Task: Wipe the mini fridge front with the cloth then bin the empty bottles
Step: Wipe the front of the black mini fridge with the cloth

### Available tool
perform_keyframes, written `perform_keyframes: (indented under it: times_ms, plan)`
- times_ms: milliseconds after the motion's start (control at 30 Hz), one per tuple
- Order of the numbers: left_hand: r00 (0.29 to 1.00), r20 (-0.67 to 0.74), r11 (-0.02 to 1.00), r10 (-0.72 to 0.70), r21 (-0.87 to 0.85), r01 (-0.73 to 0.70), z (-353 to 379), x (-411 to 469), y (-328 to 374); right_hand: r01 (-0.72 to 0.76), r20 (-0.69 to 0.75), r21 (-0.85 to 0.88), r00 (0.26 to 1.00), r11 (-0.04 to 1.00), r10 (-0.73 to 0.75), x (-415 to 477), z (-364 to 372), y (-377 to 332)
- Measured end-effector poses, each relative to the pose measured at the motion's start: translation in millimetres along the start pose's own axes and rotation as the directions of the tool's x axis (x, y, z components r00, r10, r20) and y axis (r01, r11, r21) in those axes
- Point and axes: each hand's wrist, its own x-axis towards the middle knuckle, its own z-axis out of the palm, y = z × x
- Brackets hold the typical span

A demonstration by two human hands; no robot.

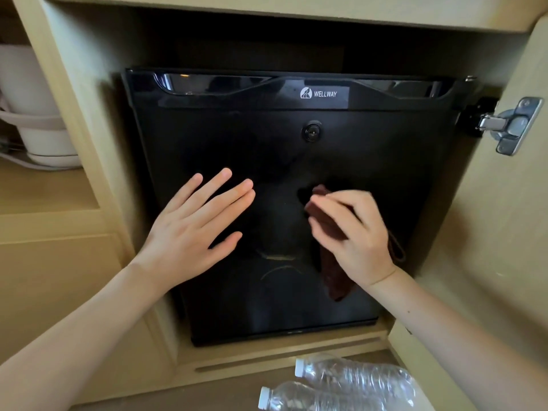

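Step in hand: wiping the front of the glossy black mini fridge (281, 155), which sits in a pale wooden cabinet (89, 84). This is my reading, as the bottles lie untouched.
Left hand (192, 229): its fingers (228, 197) are straight and spread, holding nothing. The palm faces the door and seems to lie flat on it, though contact is hard to confirm.
Right hand (353, 229): its fingers (329, 203) curl round a dark brown cloth (335, 277) and bunch it against the door.
Cloth: one end pokes out above the right fingertips. The rest hangs below the wrist.
Fridge front: directly under both sets of fingers. The round keyhole lock (311, 132) is above them.
Streaks (278, 258): pale curved marks below the fingers, between the two wrists.
Doing it well: spread the cloth flatter under the right fingers and use overlapping passes. Work down across the streaks, with the left hand bracing the door.
Bottles: two clear crumpled plastic bottles with white caps (355, 378) lie on the floor. They are below both wrists and well apart from the fingers.
Bin: not in view.
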Motion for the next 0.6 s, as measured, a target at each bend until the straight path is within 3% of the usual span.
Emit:
perform_keyframes:
  times_ms: [100,167,267,333,433,500,600]
  plan:
    - [1.000,0.007,1.000,0.013,0.010,-0.013,-1,0,-2,-0.141,-0.231,0.010,0.963,0.990,0.140,32,0,3]
    - [1.000,-0.003,1.000,0.005,0.001,-0.005,-1,0,-1,-0.191,-0.308,0.007,0.933,0.982,0.184,41,6,2]
    - [1.000,-0.009,1.000,-0.004,-0.008,0.004,0,0,1,-0.123,-0.225,0.009,0.967,0.992,0.122,24,16,-7]
    - [1.000,-0.015,1.000,-0.009,-0.011,0.009,0,0,2,-0.007,-0.061,-0.003,0.998,1.000,0.007,-2,20,-14]
    - [1.000,-0.017,1.000,-0.011,-0.016,0.011,-2,1,2,0.121,0.183,0.005,0.976,0.993,-0.120,-29,21,-18]
    - [1.000,-0.014,1.000,-0.012,-0.022,0.012,-4,1,3,0.089,0.181,0.039,0.979,0.995,-0.095,-26,18,-17]
    - [0.999,-0.034,0.999,-0.020,-0.045,0.018,-5,2,2,-0.084,-0.051,0.088,0.995,0.993,0.089,0,17,-17]
